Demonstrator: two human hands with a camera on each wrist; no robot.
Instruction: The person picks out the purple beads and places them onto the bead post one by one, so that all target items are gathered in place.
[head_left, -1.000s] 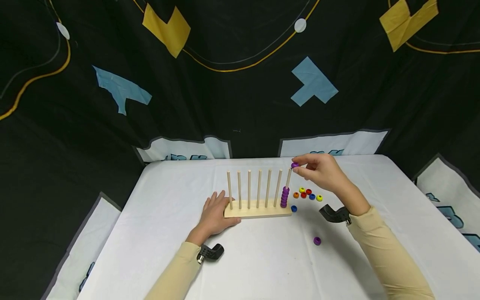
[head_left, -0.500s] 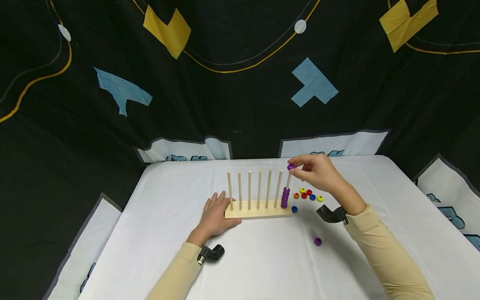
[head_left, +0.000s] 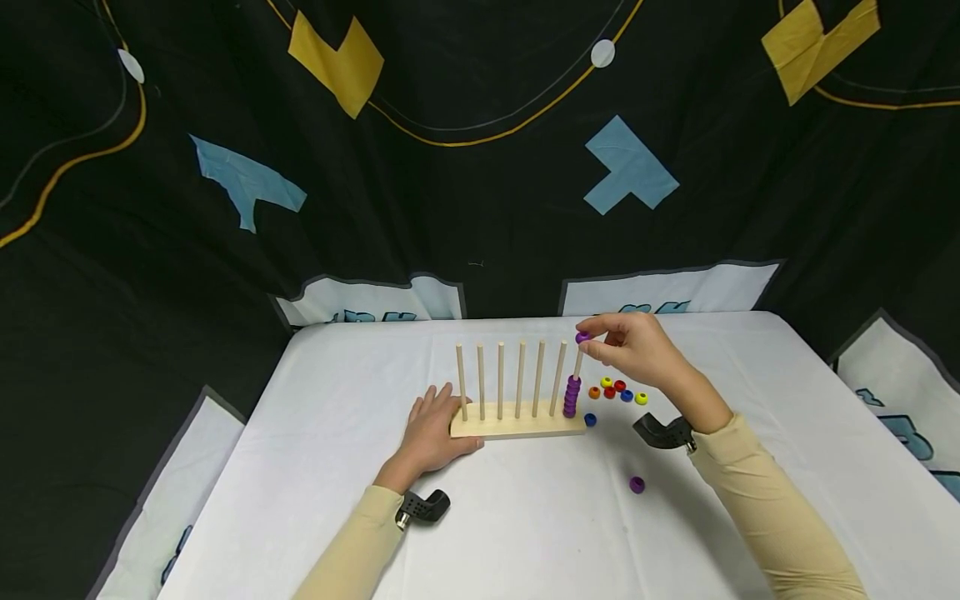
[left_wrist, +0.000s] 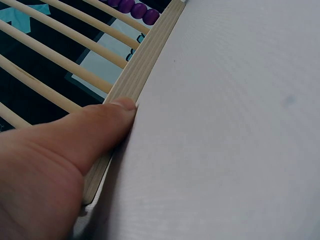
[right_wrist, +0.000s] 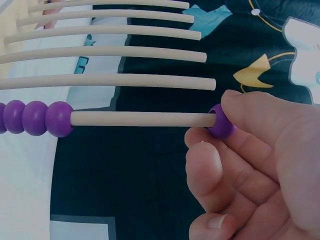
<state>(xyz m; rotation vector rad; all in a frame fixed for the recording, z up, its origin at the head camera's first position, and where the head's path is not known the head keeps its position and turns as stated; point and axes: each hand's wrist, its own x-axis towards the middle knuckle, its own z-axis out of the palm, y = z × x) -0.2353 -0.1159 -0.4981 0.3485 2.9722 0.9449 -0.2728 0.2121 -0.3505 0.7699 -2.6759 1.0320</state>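
Note:
A wooden peg rack (head_left: 517,425) with several upright pegs stands on the white table. My left hand (head_left: 429,433) grips its left end, and in the left wrist view the thumb (left_wrist: 100,127) presses along the edge of the base. Purple beads (head_left: 572,397) are stacked on the rightmost peg. Above that stack, my right hand (head_left: 633,348) pinches another purple bead (right_wrist: 223,122) between thumb and fingers. In the right wrist view this bead's hole is around the peg's tip.
Right of the rack lie loose beads: an orange bead (head_left: 594,392), a blue bead (head_left: 590,420), and several red, yellow and blue ones. A lone purple bead (head_left: 637,485) sits nearer the front. Behind the white table (head_left: 525,517) hangs a dark patterned cloth (head_left: 480,225).
My right hand has moved slightly left and down with the purple bead, from beside the rightmost peg's tip onto it. The left hand has stayed on the peg rack.

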